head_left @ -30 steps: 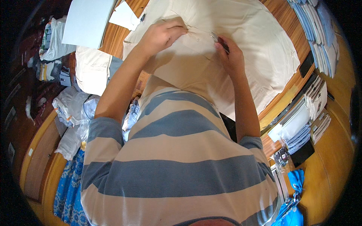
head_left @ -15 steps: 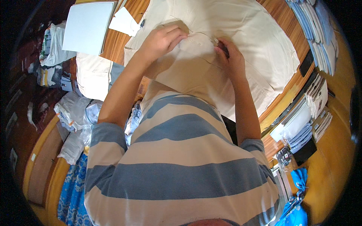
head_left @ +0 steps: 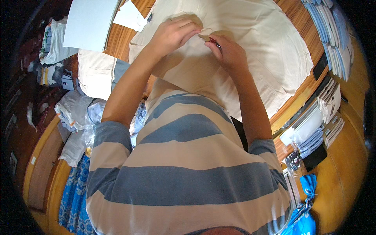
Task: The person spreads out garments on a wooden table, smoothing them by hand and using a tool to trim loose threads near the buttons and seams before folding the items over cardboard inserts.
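A wide piece of cream cloth (head_left: 266, 47) spreads over the table and down toward my lap. My left hand (head_left: 174, 36) is closed in a pinch at a raised bit of this cloth; a thin curved strand, perhaps thread, shows beside the fingertips. Between the thumb and fingers of my right hand (head_left: 229, 55) is a small pointed metal tool (head_left: 204, 37) with a dark red part, which looks like thread snips. Its tip points at my left fingertips, almost touching them. The rest of the tool is hidden inside my right hand.
A stack of white sheets (head_left: 88, 27) and a white cut piece (head_left: 130, 16) lie at the table's left. Folded blue and white garments (head_left: 331, 35) are piled at the far right. Plastic-wrapped clothes (head_left: 74, 111) sit lower left, and a blue knotted bag (head_left: 307, 211) lower right.
My right hand has moved left and turned, bringing the tool's metal tip into sight. My left hand has shifted slightly up and right, so the two hands are closer together.
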Demonstrator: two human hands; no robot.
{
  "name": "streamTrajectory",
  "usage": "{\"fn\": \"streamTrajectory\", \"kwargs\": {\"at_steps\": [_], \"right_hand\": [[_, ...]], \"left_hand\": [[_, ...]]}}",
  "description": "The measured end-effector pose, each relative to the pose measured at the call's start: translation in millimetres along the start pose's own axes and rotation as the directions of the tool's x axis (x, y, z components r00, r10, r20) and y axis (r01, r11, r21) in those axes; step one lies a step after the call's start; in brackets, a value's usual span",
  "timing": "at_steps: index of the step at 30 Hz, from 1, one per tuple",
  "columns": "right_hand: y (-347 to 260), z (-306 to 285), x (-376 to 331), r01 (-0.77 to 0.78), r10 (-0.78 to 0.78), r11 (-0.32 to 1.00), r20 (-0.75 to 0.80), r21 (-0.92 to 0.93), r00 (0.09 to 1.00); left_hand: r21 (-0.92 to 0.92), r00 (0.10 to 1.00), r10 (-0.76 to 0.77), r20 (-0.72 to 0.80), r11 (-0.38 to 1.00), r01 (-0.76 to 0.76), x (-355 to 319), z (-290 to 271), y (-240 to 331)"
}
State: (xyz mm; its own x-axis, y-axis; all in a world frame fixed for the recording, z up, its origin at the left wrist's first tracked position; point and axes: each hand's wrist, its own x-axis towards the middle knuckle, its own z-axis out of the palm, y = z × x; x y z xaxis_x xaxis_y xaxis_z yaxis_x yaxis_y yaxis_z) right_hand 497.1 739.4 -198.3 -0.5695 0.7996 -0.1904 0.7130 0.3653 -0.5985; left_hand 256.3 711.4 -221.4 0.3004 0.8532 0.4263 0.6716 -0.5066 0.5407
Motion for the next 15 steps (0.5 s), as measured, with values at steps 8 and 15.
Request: {"fn": "streamTrajectory", "kwargs": {"at_steps": [8, 15], "right_hand": [[0.9, -0.2, -10.5, -0.036, 0.021, 0.997, -0.205, -0.068, 0.979], [38.4, -13.4, -31.1, -0.077, 0.074, 0.997, -0.280, 0.002, 0.957]], "left_hand": [[-0.024, 0.989, -0.144, 0.031, 0.989, 0.145, -44.0, -43.3, 58.1], [0.613, -0.042, -0.670, 0.742, 0.650, 0.449, -243.1, -128.3, 123.8]]}}
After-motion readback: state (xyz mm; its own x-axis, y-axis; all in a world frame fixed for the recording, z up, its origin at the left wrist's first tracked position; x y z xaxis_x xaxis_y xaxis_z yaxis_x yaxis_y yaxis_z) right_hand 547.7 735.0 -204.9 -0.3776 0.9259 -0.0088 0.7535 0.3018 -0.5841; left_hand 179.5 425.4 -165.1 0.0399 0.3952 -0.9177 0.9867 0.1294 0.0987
